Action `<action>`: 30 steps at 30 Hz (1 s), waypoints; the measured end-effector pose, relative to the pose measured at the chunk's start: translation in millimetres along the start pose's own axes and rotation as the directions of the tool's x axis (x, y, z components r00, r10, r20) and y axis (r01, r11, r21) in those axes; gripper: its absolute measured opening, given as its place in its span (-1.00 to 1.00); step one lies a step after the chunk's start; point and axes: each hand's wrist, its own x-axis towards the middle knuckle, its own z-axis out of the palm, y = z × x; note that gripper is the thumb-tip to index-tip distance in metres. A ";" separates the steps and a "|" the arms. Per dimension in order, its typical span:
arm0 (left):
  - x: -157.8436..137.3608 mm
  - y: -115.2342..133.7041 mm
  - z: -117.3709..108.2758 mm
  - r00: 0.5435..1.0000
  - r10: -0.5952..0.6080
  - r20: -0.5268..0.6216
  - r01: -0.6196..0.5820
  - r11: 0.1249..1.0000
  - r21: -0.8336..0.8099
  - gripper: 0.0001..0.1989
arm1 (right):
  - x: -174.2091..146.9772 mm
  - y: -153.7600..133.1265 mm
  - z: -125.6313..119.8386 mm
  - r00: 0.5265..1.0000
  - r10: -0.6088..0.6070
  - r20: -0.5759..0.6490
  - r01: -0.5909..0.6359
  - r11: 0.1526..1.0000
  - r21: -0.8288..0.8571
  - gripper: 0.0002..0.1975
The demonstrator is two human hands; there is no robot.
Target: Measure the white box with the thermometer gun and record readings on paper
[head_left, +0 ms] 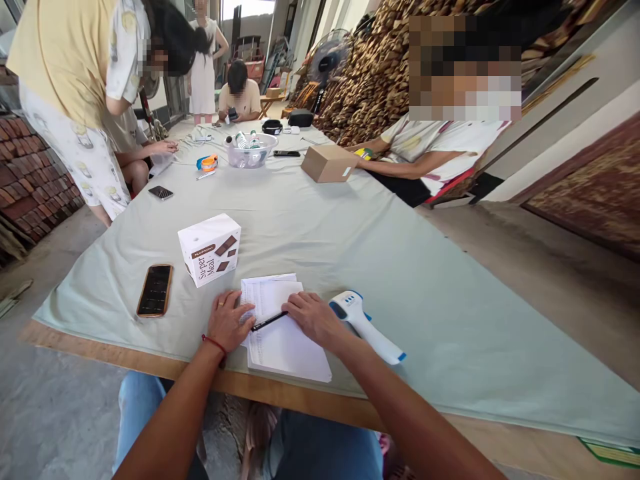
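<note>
A stack of white paper sheets point(287, 350) with printed rows lies in front of me at the table's near edge. On it rests a black pen point(269, 322), slanted between my hands. My left hand point(229, 321) lies on the stack's left edge, fingers apart, with a red cord on the wrist. My right hand point(311, 319) lies flat over the upper right part of the stack, its fingertips at the pen's far end. Just right of that hand is a white and blue infrared thermometer point(367, 327). A white "Super Meal" box point(210, 250) stands beyond my left hand.
Left of the box lies a phone point(155, 291). Farther along the cloth-covered table point(400, 267) are a second phone point(161, 193), orange tape point(207, 163), a clear bowl with bottles point(250, 157) and a cardboard box point(329, 164). Several people are around the table.
</note>
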 end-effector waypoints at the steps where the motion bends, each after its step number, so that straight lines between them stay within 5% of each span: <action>1: 0.0 0.1 0.2 1.000 0.000 0.000 0.000 1.000 -0.002 -0.74 | -4.8 3.0 -1.3 1.000 0.009 -0.013 -0.009 0.999 0.037 -0.75; 3: -0.1 0.3 0.2 1.000 -0.001 0.005 0.001 1.000 -0.007 -0.74 | -14.0 5.1 -3.2 0.992 0.088 -0.095 -0.072 0.985 0.157 -0.76; 5: -0.1 0.7 0.1 1.000 0.001 0.009 0.000 1.000 -0.013 -0.74 | -19.8 -0.8 -5.0 0.935 0.281 -0.216 -0.193 0.916 0.352 -0.75; 8: 0.0 1.2 -0.5 1.000 0.006 0.002 -0.006 1.000 -0.019 -0.72 | -15.5 -25.8 -8.3 0.681 0.678 -0.275 -0.311 0.608 0.731 -0.70; 10: 0.3 1.4 -1.0 1.000 0.012 -0.004 -0.012 1.000 -0.020 -0.70 | -4.8 -46.9 -10.4 0.540 0.823 -0.178 -0.228 0.347 0.910 -0.71; 13: 0.9 1.5 -1.7 1.000 0.019 -0.006 -0.020 1.000 -0.019 -0.69 | 12.8 -70.1 -9.7 0.535 0.844 0.025 -0.114 0.042 0.993 -0.76; 15: 1.3 1.6 -2.0 1.000 0.020 -0.004 -0.021 1.000 -0.018 -0.68 | 19.1 -76.5 -4.8 0.528 0.844 0.098 -0.105 -0.050 0.993 -0.76; 19: 1.6 1.9 -1.5 1.000 0.020 0.001 -0.019 0.999 -0.025 -0.67 | 16.5 -77.5 9.8 0.479 0.868 0.131 -0.169 -0.055 0.984 -0.77; 23: 1.5 2.3 -0.4 1.000 0.019 -0.003 -0.019 0.999 -0.036 -0.68 | 11.9 -81.0 15.2 0.449 0.890 0.083 -0.250 0.036 0.968 -0.79; 30: 0.5 4.1 0.3 0.999 0.034 0.007 -0.033 0.998 -0.053 -0.67 | 15.2 -86.8 16.2 0.528 0.849 -0.017 -0.276 0.191 0.942 -0.83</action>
